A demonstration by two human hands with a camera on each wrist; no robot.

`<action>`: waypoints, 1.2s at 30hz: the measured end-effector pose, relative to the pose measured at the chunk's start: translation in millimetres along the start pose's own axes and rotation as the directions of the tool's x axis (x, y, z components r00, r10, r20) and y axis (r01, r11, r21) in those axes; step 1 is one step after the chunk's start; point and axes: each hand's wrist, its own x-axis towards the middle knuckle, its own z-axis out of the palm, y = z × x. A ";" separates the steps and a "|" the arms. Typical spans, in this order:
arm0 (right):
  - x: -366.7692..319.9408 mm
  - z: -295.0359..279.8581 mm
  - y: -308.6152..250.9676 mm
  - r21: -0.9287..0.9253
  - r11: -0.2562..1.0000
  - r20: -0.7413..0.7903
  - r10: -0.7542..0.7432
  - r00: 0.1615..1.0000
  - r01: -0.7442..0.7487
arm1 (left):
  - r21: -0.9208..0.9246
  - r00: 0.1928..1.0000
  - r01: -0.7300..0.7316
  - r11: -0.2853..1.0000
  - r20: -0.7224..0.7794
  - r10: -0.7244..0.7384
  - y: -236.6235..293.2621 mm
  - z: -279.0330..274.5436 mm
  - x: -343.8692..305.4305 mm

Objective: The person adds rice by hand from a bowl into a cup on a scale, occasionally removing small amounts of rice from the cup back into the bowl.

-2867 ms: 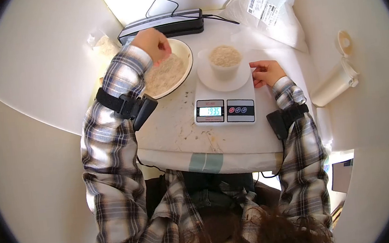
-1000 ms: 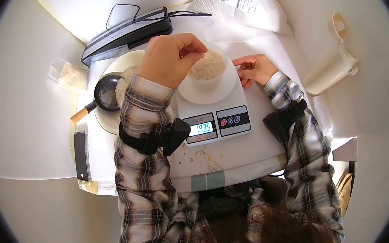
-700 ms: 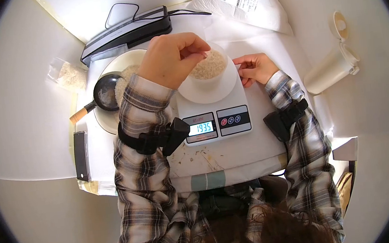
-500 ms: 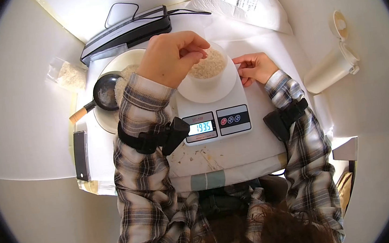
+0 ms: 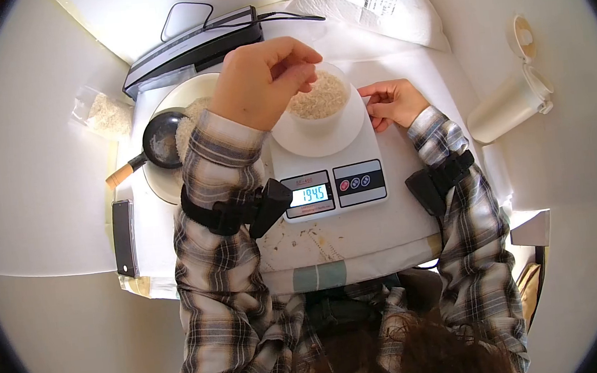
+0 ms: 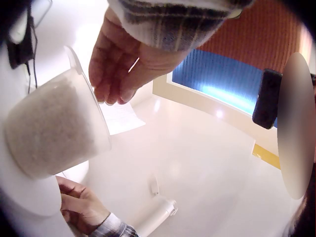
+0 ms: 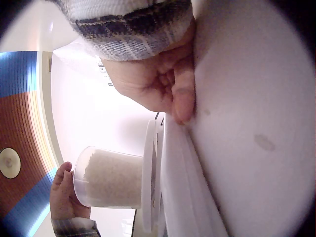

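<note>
A clear plastic cup of rice point(image 5: 316, 97) stands on the round plate of the white kitchen scale point(image 5: 328, 156), whose lit display reads 194.5. Just above the cup's rim hovers my left hand point(image 5: 260, 84), palm down, with thumb and fingertips bunched in a pinch; the grains between them are hidden by the fingers. The left wrist view shows this hand point(image 6: 118, 74) right by the rim. My right hand point(image 5: 395, 104) rests at the scale's right edge, its fingers loosely bent, and in the right wrist view this hand point(image 7: 163, 84) lies low near the white surface.
Left of the scale, a bowl point(image 5: 161, 182) of rice holds a black ladle point(image 5: 163, 142) with a wooden handle. Around these are a bag of rice point(image 5: 108, 117), a black vacuum sealer point(image 5: 192, 49), a dark phone point(image 5: 125, 239), a white sack point(image 5: 375, 6) and an opened cream bottle point(image 5: 510, 108).
My left hand has come from the bowl to above the cup and just now lifted a little, its fingers loosening slightly. The display went from 193.5 to 194.5. My right hand stays put.
</note>
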 end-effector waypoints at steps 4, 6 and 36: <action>-0.7 0.4 -0.8 -0.001 1.000 -0.001 -0.001 1.000 0.001 | -0.096 0.999 0.044 0.994 0.021 -0.042 1.9 -3.4 0.0; -0.9 1.0 -2.1 -0.012 1.000 -0.007 0.004 1.000 -0.004 | -0.055 0.999 0.036 0.998 0.023 -0.035 0.6 -3.6 0.6; 3.3 -2.8 2.4 -0.024 1.000 0.028 -0.019 0.999 0.019 | 0.634 0.953 0.227 0.739 0.012 -0.303 -21.0 -54.8 -28.3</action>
